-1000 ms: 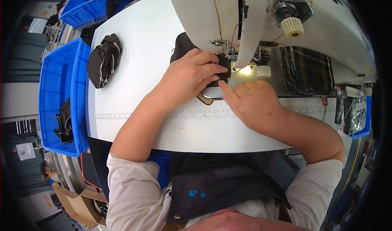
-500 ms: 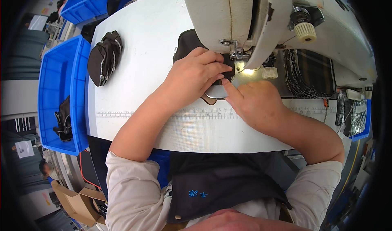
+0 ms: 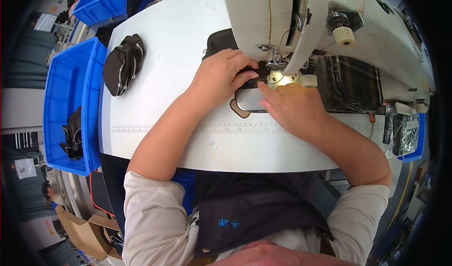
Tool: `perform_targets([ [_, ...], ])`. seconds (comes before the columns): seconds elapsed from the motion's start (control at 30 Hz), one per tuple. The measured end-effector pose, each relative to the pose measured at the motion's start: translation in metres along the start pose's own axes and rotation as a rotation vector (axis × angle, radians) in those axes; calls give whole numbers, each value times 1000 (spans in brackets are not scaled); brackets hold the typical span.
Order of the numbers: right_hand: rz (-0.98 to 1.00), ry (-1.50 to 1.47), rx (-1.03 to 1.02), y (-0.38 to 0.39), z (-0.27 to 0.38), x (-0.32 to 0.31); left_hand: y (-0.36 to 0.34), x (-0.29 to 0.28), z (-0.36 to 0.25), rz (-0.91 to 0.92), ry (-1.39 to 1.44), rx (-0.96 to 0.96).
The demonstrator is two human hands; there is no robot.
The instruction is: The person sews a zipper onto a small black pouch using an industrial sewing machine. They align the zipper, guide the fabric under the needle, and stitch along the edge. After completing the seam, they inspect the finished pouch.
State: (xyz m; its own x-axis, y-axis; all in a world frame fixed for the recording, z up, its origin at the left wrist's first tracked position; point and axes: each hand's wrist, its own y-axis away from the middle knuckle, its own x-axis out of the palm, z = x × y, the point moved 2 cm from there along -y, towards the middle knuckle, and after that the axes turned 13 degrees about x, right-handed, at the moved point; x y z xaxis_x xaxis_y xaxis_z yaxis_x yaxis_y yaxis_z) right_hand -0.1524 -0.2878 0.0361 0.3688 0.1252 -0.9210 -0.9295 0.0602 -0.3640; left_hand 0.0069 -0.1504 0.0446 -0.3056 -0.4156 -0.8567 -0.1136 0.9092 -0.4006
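Note:
A dark fabric piece lies partly beneath the head of a white sewing machine. My left hand is closed on its near part, thumb and fingertips pinching it just left of the presser foot. Close by, my right hand is closed, its fingertips pressing the fabric's near edge beside the lit needle plate. Part of the fabric is hidden under my fingers and the machine head. A smooth metal plate shows between my hands.
A pile of dark fabric pieces sits at the table's left, with a blue bin beside it holding dark pieces. Another dark stack lies right of the needle. A printed ruler strip crosses the white table.
The left fingers have drawn back and bent into a tighter pinch on the fabric. More of the metal plate and needle plate shows. The whole view has shifted slightly.

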Motion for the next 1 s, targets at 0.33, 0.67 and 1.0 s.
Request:
perform_targets([
  [0.33, -139, 37, 93, -19, -15, 12, -2, -3, 7, -53, 106, -54],
  [0.67, -89, 36, 298, -21, -7, 15, 11, 3, -17, -74, -139, 39],
  [1.0, -266, 72, 132, -22, -1, 6, 6, 5, -20, -200, -339, 133],
])
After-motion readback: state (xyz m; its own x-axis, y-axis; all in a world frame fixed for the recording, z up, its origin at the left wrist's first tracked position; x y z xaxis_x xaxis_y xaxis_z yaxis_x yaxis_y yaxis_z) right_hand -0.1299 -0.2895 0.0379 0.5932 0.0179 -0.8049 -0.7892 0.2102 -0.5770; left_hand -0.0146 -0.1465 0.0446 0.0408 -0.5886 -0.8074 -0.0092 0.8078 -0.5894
